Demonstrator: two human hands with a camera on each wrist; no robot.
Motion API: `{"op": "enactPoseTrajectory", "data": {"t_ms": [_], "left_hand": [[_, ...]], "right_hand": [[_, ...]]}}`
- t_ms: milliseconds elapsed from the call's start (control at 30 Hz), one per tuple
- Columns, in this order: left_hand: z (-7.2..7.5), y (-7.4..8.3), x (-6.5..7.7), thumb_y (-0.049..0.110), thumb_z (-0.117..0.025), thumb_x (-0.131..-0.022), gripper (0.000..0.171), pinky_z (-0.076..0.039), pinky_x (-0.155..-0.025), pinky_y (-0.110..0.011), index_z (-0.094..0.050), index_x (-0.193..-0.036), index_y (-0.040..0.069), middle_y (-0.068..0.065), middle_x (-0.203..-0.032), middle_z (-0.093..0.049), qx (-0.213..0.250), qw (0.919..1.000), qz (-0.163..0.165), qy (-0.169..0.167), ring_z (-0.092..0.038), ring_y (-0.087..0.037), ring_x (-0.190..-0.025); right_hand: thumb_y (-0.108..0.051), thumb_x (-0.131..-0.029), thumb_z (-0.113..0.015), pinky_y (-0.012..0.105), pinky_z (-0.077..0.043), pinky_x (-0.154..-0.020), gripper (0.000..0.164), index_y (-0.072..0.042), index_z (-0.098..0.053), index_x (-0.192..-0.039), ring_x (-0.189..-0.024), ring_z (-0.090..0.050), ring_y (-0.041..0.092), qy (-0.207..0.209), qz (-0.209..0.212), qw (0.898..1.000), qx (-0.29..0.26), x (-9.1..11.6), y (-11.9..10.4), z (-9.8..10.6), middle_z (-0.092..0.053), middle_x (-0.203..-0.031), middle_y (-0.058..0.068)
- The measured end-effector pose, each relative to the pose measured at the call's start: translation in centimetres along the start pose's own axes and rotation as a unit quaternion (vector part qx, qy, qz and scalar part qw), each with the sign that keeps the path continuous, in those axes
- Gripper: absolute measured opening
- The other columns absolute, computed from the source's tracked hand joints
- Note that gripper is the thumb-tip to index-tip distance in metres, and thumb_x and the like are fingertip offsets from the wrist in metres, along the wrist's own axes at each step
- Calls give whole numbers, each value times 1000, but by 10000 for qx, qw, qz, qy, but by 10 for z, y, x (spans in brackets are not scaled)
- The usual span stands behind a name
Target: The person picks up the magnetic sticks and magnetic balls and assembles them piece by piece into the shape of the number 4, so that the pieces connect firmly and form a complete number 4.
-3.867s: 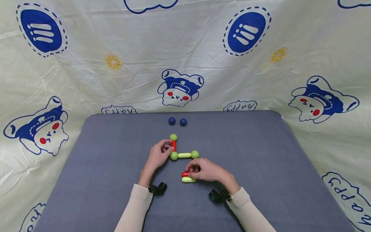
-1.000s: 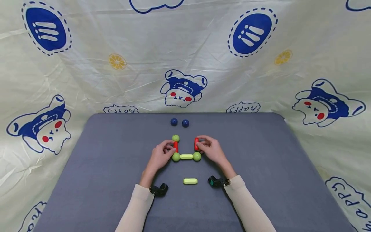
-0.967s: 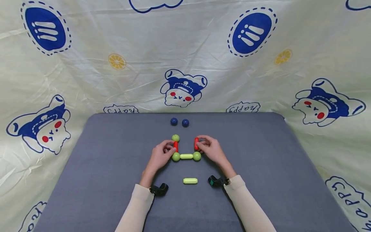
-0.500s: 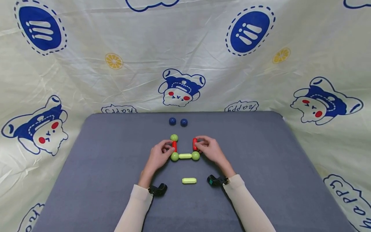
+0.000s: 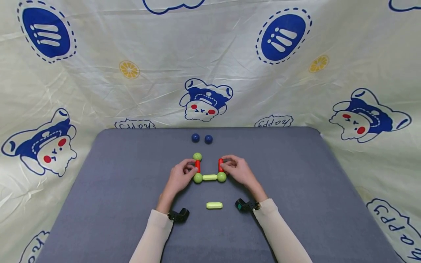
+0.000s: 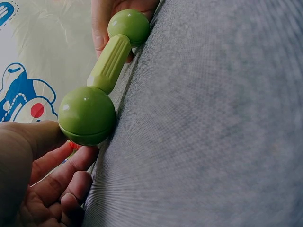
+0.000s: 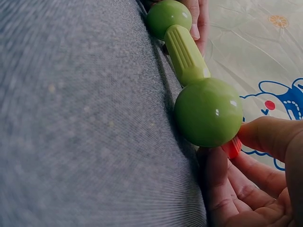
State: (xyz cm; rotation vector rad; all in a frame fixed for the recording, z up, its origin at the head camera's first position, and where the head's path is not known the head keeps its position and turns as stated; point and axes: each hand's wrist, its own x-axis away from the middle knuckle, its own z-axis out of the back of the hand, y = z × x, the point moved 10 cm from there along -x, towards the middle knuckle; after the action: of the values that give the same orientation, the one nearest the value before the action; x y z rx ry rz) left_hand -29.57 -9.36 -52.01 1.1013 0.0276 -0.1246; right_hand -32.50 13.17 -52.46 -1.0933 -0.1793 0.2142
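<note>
My left hand (image 5: 179, 177) pinches a red rod (image 5: 197, 166), which runs between a green ball (image 5: 197, 156) at the back and another green ball (image 5: 198, 178) in front. From that front ball a ribbed yellow-green rod (image 5: 209, 177) leads across to a right-hand green ball (image 5: 222, 177). A second red rod (image 5: 220, 165) is between the thumb and fingers of my right hand (image 5: 240, 171), its near end right at the right-hand ball. In the right wrist view, the green ball (image 7: 208, 112) hides most of this red rod (image 7: 232, 147).
One loose yellow-green rod (image 5: 214, 205) lies nearer the body, between the forearms. Two dark blue balls, a left one (image 5: 195, 137) and a right one (image 5: 208, 139), sit near the back edge of the grey table (image 5: 131, 153). A printed curtain (image 5: 158, 47) hangs behind.
My right hand has taken the second red rod from beside the loose yellow-green rod and carried it up to the right-hand ball, lately shifting slightly towards it. My left hand keeps its hold.
</note>
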Motion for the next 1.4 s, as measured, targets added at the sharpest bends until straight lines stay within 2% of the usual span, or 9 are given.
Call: {"op": "enactPoseTrajectory", "data": {"t_ms": [233,467,733,1000,1167,1400], "left_hand": [[1,1,2,18,-71,-98,29,-41,-70,-25,-70,-124,6,-10,-99,-76,3,10000,-19,-26,-54,-13,-76],[2,2,3,18,-70,-98,30,-42,-69,-26,-69,-125,5,-10,-99,-75,-45,9999,-108,-27,-54,-13,-76],[2,1,4,18,-71,-98,29,-42,-70,-25,-70,-124,7,-10,-99,-75,-20,10000,-29,-9,-54,-13,-76],[1,2,4,17,-71,-98,29,-42,-69,-25,-69,-124,5,-10,-99,-75,-18,10000,-86,-35,-53,-12,-75],[0,0,4,18,-71,-98,30,-42,-70,-26,-69,-125,7,-10,-100,-75,11,10000,0,-46,-54,-14,-76],[1,2,1,20,-70,-98,31,-41,-70,-27,-69,-126,7,-10,-101,-75,-40,10000,22,-28,-53,-14,-76]], "right_hand": [[-21,-100,-69,32,-56,-73,35,-5,-65,-131,-77,-70,15,-28,-9,9999,-115,1,0,-1,-76,-104,16],[-20,-100,-68,31,-57,-74,35,-5,-65,-132,-80,-71,14,-28,-62,9999,-101,1,2,-2,-75,-110,18],[-20,-101,-68,31,-57,-74,36,-4,-64,-133,-81,-71,14,-52,-56,9999,-71,2,3,-3,-74,-112,18],[-19,-100,-69,31,-58,-74,38,-2,-63,-134,-79,-70,16,-89,-162,9990,-408,3,7,-2,-73,-112,20],[-19,-101,-68,32,-58,-73,38,-1,-63,-134,-79,-70,17,-119,-110,9993,-335,3,6,-2,-73,-111,20],[-19,-102,-65,35,-58,-72,39,0,-61,-135,-75,-69,19,-336,-18,9994,50,-5,-2,6,-74,-108,19]]}}
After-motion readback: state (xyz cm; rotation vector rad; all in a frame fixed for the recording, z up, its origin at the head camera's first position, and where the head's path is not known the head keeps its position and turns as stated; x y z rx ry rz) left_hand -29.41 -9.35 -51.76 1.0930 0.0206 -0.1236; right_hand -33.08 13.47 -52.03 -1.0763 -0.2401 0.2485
